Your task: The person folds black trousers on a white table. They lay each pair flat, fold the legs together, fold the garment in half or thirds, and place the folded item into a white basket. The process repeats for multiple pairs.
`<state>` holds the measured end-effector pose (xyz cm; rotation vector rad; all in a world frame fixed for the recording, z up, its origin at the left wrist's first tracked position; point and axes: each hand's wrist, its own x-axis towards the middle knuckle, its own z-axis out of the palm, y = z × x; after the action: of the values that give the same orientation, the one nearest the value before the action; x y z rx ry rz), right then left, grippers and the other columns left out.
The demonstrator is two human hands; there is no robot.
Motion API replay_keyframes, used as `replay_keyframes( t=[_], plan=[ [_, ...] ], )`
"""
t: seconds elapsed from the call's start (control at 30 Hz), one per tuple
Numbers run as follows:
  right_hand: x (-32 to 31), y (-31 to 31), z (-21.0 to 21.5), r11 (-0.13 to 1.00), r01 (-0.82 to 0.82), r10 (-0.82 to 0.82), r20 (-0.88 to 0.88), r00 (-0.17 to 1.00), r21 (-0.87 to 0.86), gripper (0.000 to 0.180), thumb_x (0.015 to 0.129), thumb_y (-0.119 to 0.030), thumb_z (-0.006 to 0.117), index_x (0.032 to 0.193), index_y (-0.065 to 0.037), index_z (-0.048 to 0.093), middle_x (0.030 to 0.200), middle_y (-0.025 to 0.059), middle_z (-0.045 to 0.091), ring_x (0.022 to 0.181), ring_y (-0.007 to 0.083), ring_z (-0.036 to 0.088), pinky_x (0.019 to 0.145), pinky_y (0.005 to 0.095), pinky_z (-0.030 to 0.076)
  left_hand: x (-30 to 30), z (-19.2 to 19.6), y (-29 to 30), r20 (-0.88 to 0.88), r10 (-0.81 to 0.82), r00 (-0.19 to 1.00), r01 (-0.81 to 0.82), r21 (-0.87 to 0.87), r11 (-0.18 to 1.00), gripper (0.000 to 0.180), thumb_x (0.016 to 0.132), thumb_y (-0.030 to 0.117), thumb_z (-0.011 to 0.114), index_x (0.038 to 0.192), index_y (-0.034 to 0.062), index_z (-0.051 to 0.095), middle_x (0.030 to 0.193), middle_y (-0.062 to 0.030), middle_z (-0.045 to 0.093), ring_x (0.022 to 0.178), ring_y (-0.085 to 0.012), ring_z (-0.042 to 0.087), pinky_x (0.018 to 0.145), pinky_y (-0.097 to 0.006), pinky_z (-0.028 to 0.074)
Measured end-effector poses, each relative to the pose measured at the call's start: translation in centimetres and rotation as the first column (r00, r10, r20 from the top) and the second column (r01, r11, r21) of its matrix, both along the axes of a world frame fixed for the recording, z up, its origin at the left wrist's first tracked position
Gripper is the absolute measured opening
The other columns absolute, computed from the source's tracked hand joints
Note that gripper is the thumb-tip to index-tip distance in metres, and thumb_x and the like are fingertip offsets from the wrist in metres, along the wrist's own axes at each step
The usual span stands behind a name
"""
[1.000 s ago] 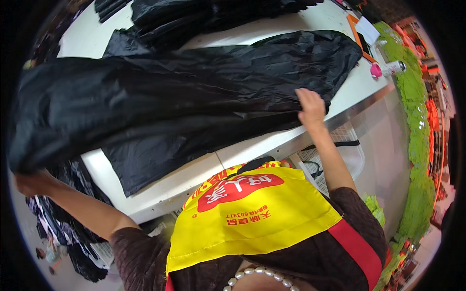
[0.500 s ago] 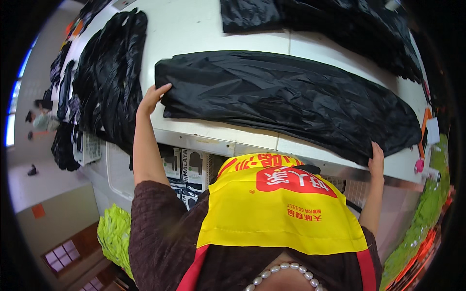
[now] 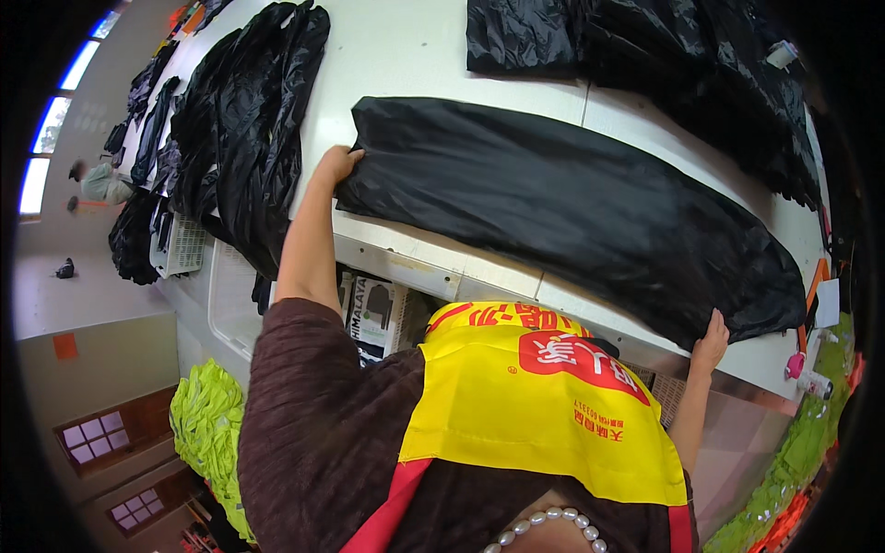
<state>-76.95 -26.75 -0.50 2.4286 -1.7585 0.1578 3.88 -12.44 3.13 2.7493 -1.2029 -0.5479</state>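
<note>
A long piece of thin black fabric (image 3: 553,203), folded into a strip, lies across the white table (image 3: 406,55) in front of me. At its left end, my left hand (image 3: 343,164) pinches the edge, the fingertips partly hidden by the cloth. My right hand (image 3: 710,343) grips the near edge close to the rounded right end. Between the two hands the fabric is fairly smooth, with soft creases toward the right. What kind of garment or cover it is cannot be made out.
Black fabric is heaped on the table's left side (image 3: 244,120) and far right (image 3: 682,83). A white plastic basket (image 3: 180,247) stands beyond the left edge. Bright yellow-green cloth (image 3: 207,415) is piled at lower left. A small bottle (image 3: 815,383) is by the right corner.
The fabric's left end has straightened out and its wrinkles have smoothed. Both hands keep to their ends of it. The whole view has shifted and tilted somewhat.
</note>
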Motion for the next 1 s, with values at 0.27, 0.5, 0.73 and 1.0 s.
replay_keyframes(
  t=[0.27,0.5,0.73,1.0],
  plan=[
    [-1.1,-0.6,0.3,0.997,0.012,-0.010,-0.032,0.999,0.082,0.065,0.064,0.014,0.054,0.126,-0.005,0.048,0.127,0.0116,0.050,0.113,0.0328,0.046,0.093,0.0388,0.039,-4.2,2.2,7.8,-0.569,0.290,0.770,-0.503,-0.261,0.824,0.047,0.080,0.043,0.064,0.095,-0.0014,0.064,0.080,-0.0044,0.059,0.068,-0.0131,0.051,0.061,-0.025,0.039],
    [-2.9,-1.5,-1.2,0.992,0.118,-0.117,-0.015,0.993,0.050,0.057,0.068,0.015,0.051,0.123,-0.002,0.050,0.127,0.0160,0.049,0.113,0.0346,0.047,0.097,0.0394,0.038,-2.3,3.8,5.2,-0.588,0.315,0.745,-0.484,-0.151,0.862,0.033,0.081,0.035,0.064,0.096,0.0058,0.062,0.092,-0.0055,0.060,0.076,-0.0176,0.057,0.062,-0.035,0.050],
    [-4.0,-1.6,-1.3,0.977,0.205,-0.188,0.228,0.955,-0.054,0.061,0.066,0.017,0.048,0.125,0.000,0.047,0.133,0.0218,0.041,0.122,0.0378,0.039,0.103,0.0400,0.032,-1.2,7.8,1.3,-0.726,-0.101,0.680,-0.553,-0.599,0.579,0.017,0.085,0.027,0.056,0.087,0.0106,0.057,0.087,-0.0002,0.054,0.081,-0.0125,0.051,0.073,-0.031,0.046],
    [-4.0,0.0,-1.9,0.987,0.147,-0.152,0.085,0.985,0.064,0.062,0.070,0.015,0.048,0.129,-0.001,0.041,0.136,0.0209,0.036,0.130,0.0362,0.030,0.106,0.0408,0.028,-4.9,1.3,6.8,-0.675,0.410,0.613,-0.714,-0.253,0.652,0.029,0.085,0.035,0.059,0.091,0.0066,0.060,0.073,-0.0017,0.054,0.058,-0.0132,0.052,0.050,-0.025,0.047]
  ],
)
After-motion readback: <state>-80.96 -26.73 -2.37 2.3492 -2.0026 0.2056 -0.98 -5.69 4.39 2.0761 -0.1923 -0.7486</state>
